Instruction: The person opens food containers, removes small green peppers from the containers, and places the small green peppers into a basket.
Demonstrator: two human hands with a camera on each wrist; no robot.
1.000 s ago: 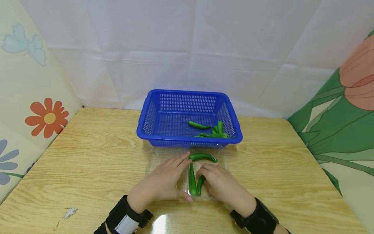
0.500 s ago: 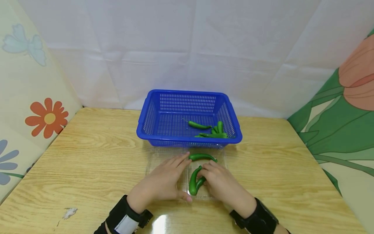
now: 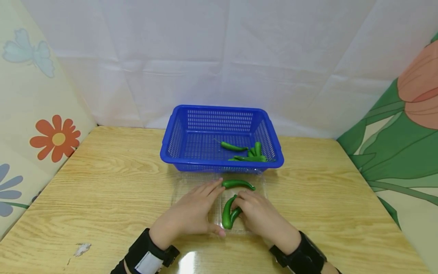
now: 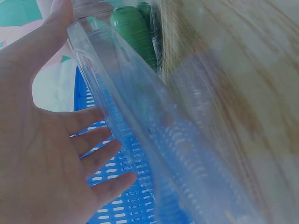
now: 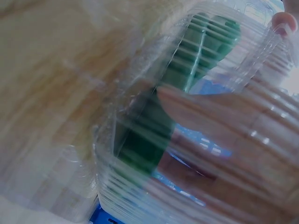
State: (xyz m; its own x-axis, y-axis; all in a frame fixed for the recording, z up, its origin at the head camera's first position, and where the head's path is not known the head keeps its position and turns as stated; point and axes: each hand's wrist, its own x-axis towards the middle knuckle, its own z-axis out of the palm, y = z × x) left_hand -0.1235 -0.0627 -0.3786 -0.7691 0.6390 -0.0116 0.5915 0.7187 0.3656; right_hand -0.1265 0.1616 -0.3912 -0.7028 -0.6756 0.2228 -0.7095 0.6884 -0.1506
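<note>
A clear plastic clamshell box (image 3: pixel 181 186) lies on the table with its lid folded out to the left. My left hand (image 3: pixel 191 211) spans the box near the fold, fingers straight and touching the plastic edge (image 4: pixel 117 93) in the left wrist view. Inside the right half, the fingers of my right hand (image 3: pixel 258 215) pinch a green chili pepper (image 3: pixel 235 215). Beside it leans a second chili pepper (image 3: pixel 226 213), their near ends together. A third chili pepper (image 3: pixel 236 183) lies crosswise at the far side of the box. Through ribbed plastic, the right wrist view shows green pepper (image 5: pixel 145 135) by the thumb.
Right behind the box stands a blue slotted plastic basket (image 3: pixel 222 163), with several chili peppers (image 3: pixel 251 158) gathered toward its right front corner. A white cloth (image 3: pixel 219 64) hangs along the back of the wooden table (image 3: pixel 113 182). Patterned panels flank both sides.
Within the box, the upper end of the left chili pepper has swung right toward my right fingers, and the pinched one has tilted. My left hand has stayed in place.
</note>
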